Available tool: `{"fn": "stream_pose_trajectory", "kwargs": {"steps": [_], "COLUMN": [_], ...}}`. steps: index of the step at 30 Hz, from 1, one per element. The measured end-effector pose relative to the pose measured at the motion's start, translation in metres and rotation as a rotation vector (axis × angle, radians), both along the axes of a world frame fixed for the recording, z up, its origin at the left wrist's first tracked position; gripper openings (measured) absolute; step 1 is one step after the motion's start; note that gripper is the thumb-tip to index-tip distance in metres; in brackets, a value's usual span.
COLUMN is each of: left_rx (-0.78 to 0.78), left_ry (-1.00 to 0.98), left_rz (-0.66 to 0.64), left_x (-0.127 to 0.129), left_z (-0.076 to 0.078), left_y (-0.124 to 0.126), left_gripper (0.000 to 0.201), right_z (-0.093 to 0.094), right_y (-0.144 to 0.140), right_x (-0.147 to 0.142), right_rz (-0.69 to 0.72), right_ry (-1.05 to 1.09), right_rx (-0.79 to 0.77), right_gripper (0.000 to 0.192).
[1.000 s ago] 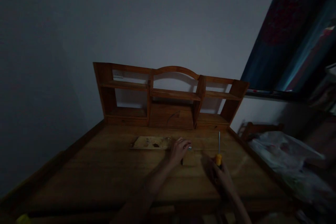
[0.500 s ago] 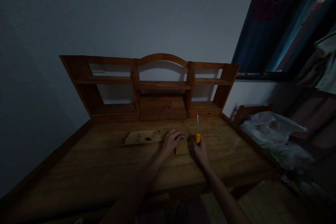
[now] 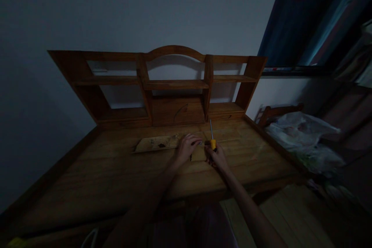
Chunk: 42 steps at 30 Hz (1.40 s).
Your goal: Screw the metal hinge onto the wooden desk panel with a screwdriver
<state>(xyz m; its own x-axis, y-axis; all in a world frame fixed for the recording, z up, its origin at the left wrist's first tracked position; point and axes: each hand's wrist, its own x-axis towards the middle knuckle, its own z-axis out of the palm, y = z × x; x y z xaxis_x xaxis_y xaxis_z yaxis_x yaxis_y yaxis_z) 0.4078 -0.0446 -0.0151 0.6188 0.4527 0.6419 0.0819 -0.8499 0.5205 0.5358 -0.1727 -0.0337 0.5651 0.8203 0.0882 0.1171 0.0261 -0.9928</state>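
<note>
Closer together now, both hands meet mid-desk: the right hand (image 3: pixel 217 157) grips a yellow-handled screwdriver (image 3: pixel 212 138), shaft pointing away toward the shelf unit (image 3: pixel 162 85). Left hand (image 3: pixel 186 148) curls on a small wooden block (image 3: pixel 198 154); a flat board (image 3: pixel 157 143) lies just left.

Dim room, wooden desk (image 3: pixel 116 178) with shelf hutch (image 3: pixel 171 85), left hand (image 3: pixel 187 148) on small wood block (image 3: pixel 199 154), right hand (image 3: pixel 217 157) gripping yellow-handled screwdriver (image 3: pixel 212 138)
</note>
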Motion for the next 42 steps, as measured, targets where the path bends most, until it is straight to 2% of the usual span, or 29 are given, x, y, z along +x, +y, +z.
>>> {"fn": "stream_pose_trajectory", "kwargs": {"steps": [13, 25, 42], "left_rx": [0.024, 0.102, 0.118], "left_ry": [0.001, 0.015, 0.041], "left_rz": [-0.016, -0.045, -0.068], "left_x": [-0.003, -0.006, -0.007], "left_z": [-0.003, 0.002, -0.003], "left_y": [0.0, -0.004, -0.003], "left_gripper": [0.016, 0.021, 0.023], "right_z": [-0.013, -0.008, -0.004], "right_y": [0.012, 0.01, 0.008], "right_x": [0.005, 0.004, 0.001], "right_rz": [-0.008, -0.04, -0.069], "right_ry": [0.094, 0.082, 0.066], "right_rx": [0.061, 0.03, 0.045], "right_gripper": [0.041, 0.037, 0.031]}}
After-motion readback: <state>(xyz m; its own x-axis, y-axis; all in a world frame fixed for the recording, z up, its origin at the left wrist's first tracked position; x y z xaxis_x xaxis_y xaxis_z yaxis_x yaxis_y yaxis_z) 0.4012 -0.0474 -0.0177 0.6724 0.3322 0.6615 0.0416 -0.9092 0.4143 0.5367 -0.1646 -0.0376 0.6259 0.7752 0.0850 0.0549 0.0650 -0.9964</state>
